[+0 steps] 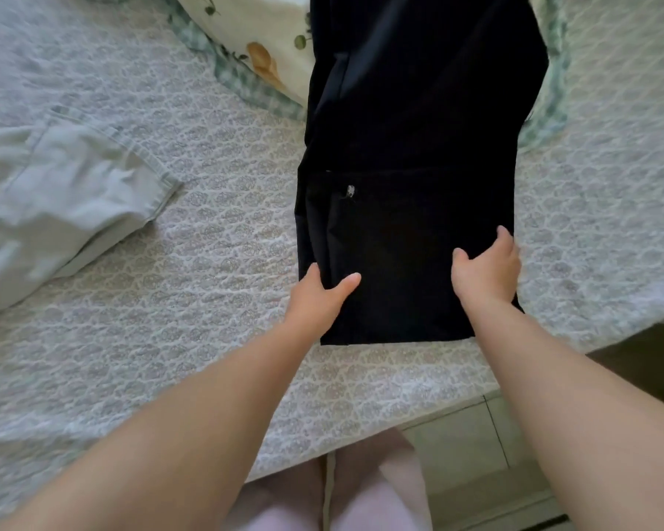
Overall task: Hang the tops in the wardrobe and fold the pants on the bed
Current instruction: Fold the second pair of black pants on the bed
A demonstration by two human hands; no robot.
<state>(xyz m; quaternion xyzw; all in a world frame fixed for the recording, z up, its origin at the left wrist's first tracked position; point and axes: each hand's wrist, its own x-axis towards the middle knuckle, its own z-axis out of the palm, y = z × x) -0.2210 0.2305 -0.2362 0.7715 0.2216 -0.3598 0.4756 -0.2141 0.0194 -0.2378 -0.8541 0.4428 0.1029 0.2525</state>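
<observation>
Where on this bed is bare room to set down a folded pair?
Bare quilt lies between the pale garment and the black pants, and along the near edge below them. Crowded at the top, by the pillow.

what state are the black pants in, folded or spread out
Partly folded: the near end of the black pants lies doubled over, its edge crossing them, while the far part stretches flat.

Soft even daylight, faint shadows, motion blur left, wide-angle edge bending.
</observation>
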